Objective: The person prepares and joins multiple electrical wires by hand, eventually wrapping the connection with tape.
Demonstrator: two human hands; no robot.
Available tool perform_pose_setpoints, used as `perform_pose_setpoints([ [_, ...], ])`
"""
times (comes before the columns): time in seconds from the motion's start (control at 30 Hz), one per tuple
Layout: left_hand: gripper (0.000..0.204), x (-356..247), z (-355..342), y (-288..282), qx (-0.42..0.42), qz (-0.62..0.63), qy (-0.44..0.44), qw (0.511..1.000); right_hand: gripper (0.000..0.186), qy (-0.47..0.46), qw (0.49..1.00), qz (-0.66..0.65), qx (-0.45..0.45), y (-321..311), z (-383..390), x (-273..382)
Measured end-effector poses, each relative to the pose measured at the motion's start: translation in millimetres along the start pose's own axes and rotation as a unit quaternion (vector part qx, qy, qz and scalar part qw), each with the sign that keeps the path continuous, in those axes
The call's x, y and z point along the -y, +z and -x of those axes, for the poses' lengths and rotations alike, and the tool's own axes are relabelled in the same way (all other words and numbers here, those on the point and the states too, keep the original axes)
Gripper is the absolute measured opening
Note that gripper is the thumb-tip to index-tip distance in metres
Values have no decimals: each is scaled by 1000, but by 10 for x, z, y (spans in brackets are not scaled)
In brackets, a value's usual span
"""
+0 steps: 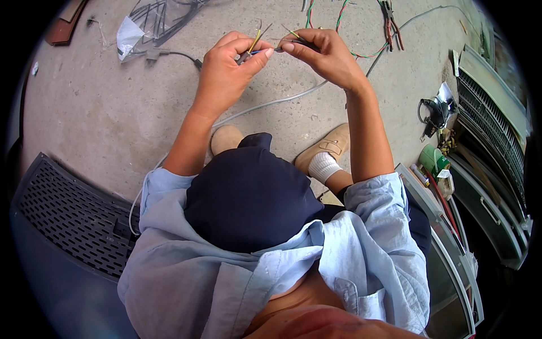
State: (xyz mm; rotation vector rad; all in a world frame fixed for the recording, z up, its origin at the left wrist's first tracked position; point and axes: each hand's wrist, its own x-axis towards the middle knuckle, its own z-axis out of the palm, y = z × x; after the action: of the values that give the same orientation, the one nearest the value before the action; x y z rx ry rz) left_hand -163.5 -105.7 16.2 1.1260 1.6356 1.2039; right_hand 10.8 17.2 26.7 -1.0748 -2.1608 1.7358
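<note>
My left hand (228, 65) is closed, its thumb and fingers pinching a cable end with split-out wires (257, 42), one yellow-green and one blue. Opposite it, my right hand (327, 56) pinches another dark cable end (305, 43), from which a yellow-green wire sticks up. Both sets of fingertips nearly meet, with a thin wire between them; whether the wires are joined there is too small to tell. A black cord with a plug (153, 53) lies on the floor and runs toward my left hand.
Red-handled pliers (390, 28) and red-green wires (341, 17) lie beyond my right hand. A grey cable (282, 100) crosses the concrete floor. Black cables in a clear bag (164, 22) lie far left. A perforated dark panel (79, 198) stands left; panels (497, 96) and a green container (432, 158) stand right.
</note>
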Motion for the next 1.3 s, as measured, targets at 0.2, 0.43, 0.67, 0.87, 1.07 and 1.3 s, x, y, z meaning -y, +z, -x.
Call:
perform_pose_setpoints([
  [0.2,19,29,-18,2,1,23,-15,1000,29,-3,999,-43,-25,38,17,128],
  [0.43,17,-22,-12,-3,1,-10,6,1000,30,25,999,29,-20,29,29,102],
  [0.67,15,-20,-13,-10,7,-6,-1,1000,28,17,1000,-14,6,26,36,133],
  [0.87,14,-40,-6,11,-9,-18,-8,1000,26,11,999,-37,20,16,25,55],
  [1.07,14,-32,6,49,-40,-41,29,998,25,33,999,-9,5,29,29,70],
  [1.3,15,-30,-31,-1,1,-5,-4,1000,23,27,999,-19,-12,53,34,63],
])
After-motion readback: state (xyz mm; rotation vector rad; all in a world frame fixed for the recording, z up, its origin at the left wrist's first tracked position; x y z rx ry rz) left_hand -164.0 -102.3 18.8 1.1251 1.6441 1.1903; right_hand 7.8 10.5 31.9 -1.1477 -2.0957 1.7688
